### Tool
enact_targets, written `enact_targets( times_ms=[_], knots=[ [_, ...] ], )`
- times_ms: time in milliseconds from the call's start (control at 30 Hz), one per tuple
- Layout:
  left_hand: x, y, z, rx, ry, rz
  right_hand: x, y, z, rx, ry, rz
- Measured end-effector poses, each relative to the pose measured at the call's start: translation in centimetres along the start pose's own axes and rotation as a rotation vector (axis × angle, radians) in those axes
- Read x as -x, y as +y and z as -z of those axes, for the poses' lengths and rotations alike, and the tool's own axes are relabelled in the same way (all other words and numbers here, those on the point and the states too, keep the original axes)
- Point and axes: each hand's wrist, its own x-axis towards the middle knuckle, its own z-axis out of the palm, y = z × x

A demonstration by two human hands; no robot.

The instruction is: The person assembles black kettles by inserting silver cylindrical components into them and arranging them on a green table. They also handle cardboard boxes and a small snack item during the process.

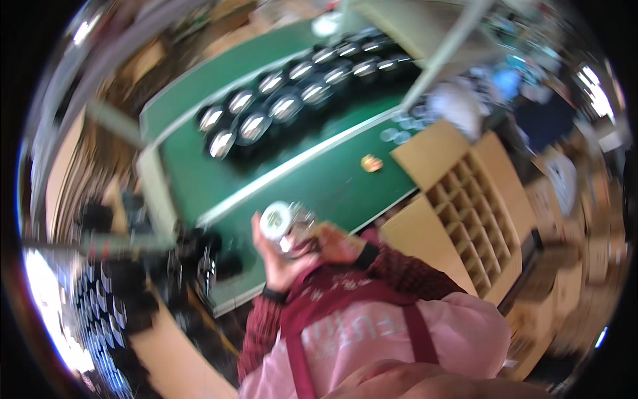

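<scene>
Close to my chest, over the near edge of a green work surface (309,169), a clear container with a white round lid (275,221) is held between both hands. My left hand (279,262) supports it from the left, thumb and fingers around its side. On its right side, my right hand (339,243) has its fingers on the clear body. Two rows of dark, shiny rounded objects (286,107) run along the surface beyond the pale dividing rail. Motion blur hides finer detail.
An open cardboard box with a grid of dividers (468,219) stands at the right. A small orange and yellow item (371,163) lies on the green surface. Small clear round pieces (394,134) lie near the box. Stacked cartons (563,279) are farther right; dark stacked items (99,304) are at lower left.
</scene>
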Motion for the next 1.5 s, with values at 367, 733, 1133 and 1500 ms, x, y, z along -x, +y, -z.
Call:
enact_targets(
  times_ms=[367,733,1133,1500],
  knots=[
    [-9.6,-10.6,30.9,-1.474,0.03,0.877,2.4,-2.6,2.4,-0.21,0.238,0.172],
    [-12.3,-12.5,35.7,-0.977,-0.093,0.366,4.2,-2.4,5.2,-0.183,0.402,0.236],
    [-13.6,-1.2,14.5,0.036,-0.536,0.572,1.2,-2.6,-0.5,0.115,0.525,0.183],
    [-13.2,1.1,6.3,0.036,-0.772,0.573,2.9,-3.5,-2.5,0.301,0.643,0.179]
  ],
)
